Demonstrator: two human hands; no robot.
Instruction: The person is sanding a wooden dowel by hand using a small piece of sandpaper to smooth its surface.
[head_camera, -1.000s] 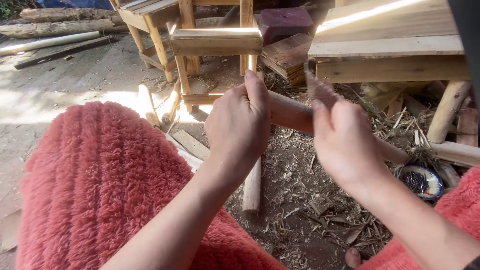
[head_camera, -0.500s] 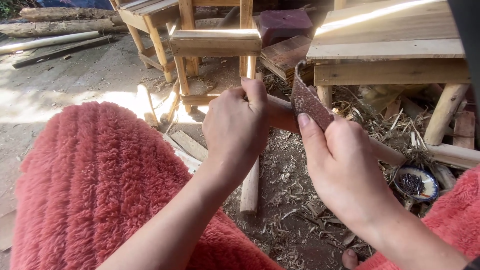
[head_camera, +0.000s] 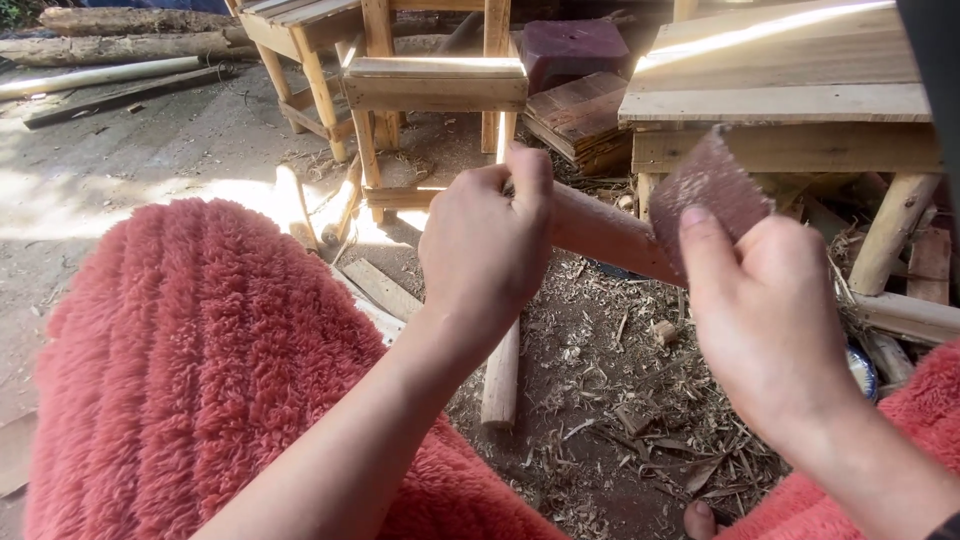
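The left hand is clenched round a wooden pole slanting above the littered ground; the right hand, raised just beside it, pinches a sandpaper sheet upright against the pole.

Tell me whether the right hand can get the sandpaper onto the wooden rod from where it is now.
Probably yes. The right hand holds the sandpaper right beside the wooden rod, which the left hand grips at its other end. The stretch of rod between the hands is bare, with nothing across it.
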